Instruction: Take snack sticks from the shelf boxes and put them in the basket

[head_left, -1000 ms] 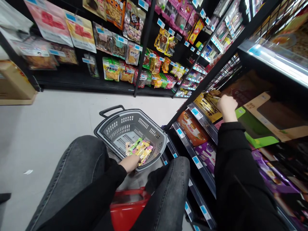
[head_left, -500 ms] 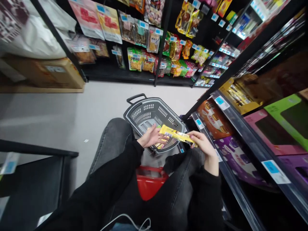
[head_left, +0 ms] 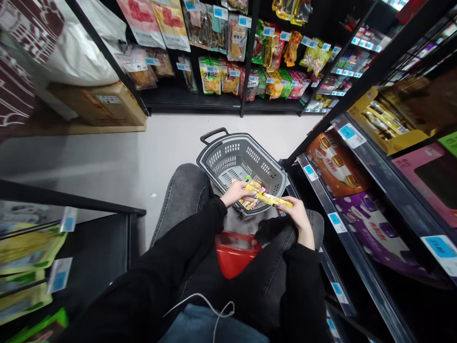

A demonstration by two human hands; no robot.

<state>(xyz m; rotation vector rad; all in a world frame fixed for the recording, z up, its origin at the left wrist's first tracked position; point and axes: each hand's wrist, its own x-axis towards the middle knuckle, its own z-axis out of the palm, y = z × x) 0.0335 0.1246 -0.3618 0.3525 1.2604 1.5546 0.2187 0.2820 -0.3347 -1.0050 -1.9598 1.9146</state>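
Between my two hands, over the near rim of a grey shopping basket (head_left: 233,145), stretches a long yellow snack packet (head_left: 269,197). My left hand (head_left: 237,191) is closed on its left end, with thumb and fingers pinching it. At the other end, my right hand (head_left: 297,212) grips the packet between thumb and fingers. Inside the basket lie several colourful snack packets (head_left: 249,204), partly covered by my left hand and the yellow packet. The basket stands on the floor before my knees, its black handle folded out at the far left.
Shelves with boxed snacks (head_left: 337,164) rise close on my right. Hanging snack bags (head_left: 210,76) line the rack ahead. A cardboard box (head_left: 103,107) under white sacks stands at the left. Between my legs is a red stool-like object (head_left: 233,257). Another shelf (head_left: 103,257) is at lower left.
My left hand, open with fingers spread beside the packet before, has closed on its left end. The packet has turned more edge-on. The view has shifted, so everything appears moved right and slightly up.
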